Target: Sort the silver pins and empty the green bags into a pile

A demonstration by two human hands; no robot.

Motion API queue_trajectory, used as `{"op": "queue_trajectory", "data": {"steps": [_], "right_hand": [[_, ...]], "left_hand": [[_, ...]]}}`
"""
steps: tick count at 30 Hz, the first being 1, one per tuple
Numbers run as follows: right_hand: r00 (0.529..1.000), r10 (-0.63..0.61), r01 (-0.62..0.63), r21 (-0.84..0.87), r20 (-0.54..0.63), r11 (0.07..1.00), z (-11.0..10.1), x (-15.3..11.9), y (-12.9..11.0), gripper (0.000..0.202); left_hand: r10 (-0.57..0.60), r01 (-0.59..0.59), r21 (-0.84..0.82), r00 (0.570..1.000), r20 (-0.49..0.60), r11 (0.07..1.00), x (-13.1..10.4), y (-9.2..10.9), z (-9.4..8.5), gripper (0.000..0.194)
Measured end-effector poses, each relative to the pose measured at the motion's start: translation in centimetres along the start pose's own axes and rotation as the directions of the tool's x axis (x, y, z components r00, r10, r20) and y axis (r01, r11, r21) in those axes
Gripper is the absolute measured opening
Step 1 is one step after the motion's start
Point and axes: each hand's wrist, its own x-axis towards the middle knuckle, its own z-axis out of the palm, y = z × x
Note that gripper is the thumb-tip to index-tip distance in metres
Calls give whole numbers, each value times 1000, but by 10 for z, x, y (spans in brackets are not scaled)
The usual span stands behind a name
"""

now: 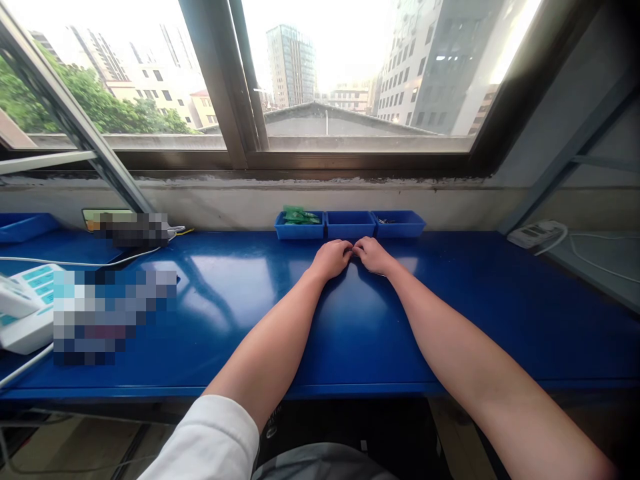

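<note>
My left hand (334, 259) and my right hand (371, 256) meet over the blue tabletop, fingertips close together. Both have their fingers curled in a pinch, and whatever they hold is too small or hidden to name. Just beyond them, three blue bins stand in a row against the wall. Green packets (300, 216) lie in the left bin (300, 231). The middle bin (351, 230) is directly behind my hands. Small dark and shiny pieces (386, 221) lie in the right bin (407, 228).
The blue table (240, 340) runs beneath a window. At left are a white device with teal labels (37, 287), blurred-out items, a cable and another blue bin (25, 225). A power strip (534, 233) lies at right. Metal posts rise on both sides.
</note>
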Motion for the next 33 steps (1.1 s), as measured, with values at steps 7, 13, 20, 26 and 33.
{"op": "queue_trajectory", "data": {"steps": [7,13,20,26,33], "right_hand": [[1000,4,-4,17,6,1000,-1,0,-1,25],[999,-3,4,34,-44,999,-3,0,-4,30],[990,43,-10,236,-135,972,-9,-6,-11,32],[982,62,50,560,-179,827,-15,-9,-16,26],[977,138,29,740,-163,672,-19,-7,-15,23]], "left_hand": [[-62,63,25,998,-12,998,1,2,-2,24],[-52,53,39,998,-24,998,2,1,1,25],[-79,81,54,996,-32,995,2,5,-1,31],[-153,154,24,987,-41,988,3,6,-4,27],[-120,120,-7,987,-105,993,3,5,-3,27]]}}
